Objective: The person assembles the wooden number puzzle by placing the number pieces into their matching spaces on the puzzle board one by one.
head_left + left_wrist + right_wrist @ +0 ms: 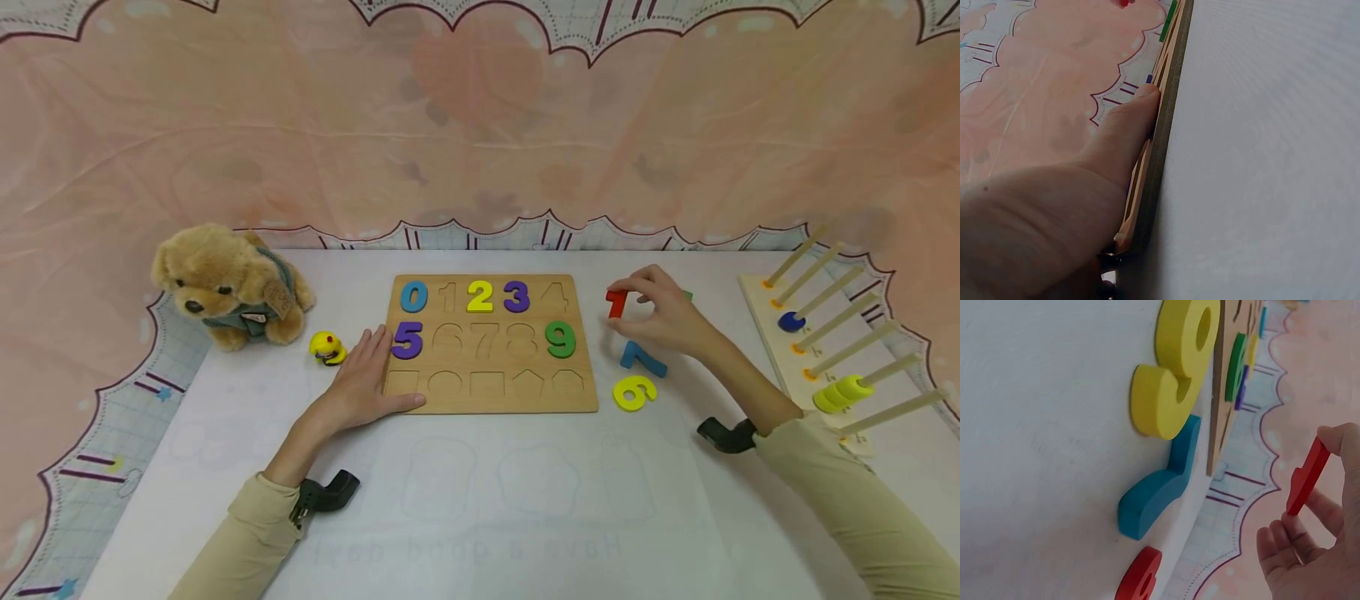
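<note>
My left hand rests at the left edge of the wooden number board, thumb along the front corner, fingers straight beside the purple 5. Off the board's right side, my right hand pinches a red number 1 between thumb and fingertips, raised above the table. Below that hand lie a blue 7 and a yellow 6. The right wrist view also catches part of a red piece with a hole. A green piece is mostly hidden behind the right hand.
Seated in the board are a blue 0, yellow 2, purple 3 and green 9. A plush dog and small yellow toy are at left. A pegged counting stand is at right.
</note>
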{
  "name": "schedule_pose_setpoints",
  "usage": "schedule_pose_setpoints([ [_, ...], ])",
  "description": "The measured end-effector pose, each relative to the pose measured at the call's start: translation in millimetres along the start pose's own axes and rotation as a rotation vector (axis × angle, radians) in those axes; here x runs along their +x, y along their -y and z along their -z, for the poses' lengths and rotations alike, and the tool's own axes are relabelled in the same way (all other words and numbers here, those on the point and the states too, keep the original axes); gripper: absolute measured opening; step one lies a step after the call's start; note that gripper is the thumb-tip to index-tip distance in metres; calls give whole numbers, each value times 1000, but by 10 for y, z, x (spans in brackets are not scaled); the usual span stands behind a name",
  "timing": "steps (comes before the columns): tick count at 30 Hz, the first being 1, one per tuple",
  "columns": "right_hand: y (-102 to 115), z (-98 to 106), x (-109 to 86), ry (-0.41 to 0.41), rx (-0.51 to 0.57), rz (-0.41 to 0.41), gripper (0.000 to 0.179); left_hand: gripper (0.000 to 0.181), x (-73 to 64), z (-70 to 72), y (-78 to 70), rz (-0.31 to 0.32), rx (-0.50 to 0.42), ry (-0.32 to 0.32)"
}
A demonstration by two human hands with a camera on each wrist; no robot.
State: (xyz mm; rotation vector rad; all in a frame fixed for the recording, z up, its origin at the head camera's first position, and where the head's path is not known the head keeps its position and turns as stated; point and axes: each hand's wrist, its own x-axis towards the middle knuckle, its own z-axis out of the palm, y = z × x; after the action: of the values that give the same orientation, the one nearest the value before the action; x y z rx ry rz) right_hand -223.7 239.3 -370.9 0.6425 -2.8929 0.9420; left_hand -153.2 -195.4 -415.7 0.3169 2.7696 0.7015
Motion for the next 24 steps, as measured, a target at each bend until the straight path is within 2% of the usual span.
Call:
schedule_pose_setpoints([
  [10,135,-22,70,1,23,48,43,118,-1,4,-4,-4,-6,3],
  [18,239,-75,147,29,46,20,49,118,-9,3,-8,-1,-8,2],
  [24,277,-126,202,30,54,52,49,118,-15,13,-18,4,-11,5],
])
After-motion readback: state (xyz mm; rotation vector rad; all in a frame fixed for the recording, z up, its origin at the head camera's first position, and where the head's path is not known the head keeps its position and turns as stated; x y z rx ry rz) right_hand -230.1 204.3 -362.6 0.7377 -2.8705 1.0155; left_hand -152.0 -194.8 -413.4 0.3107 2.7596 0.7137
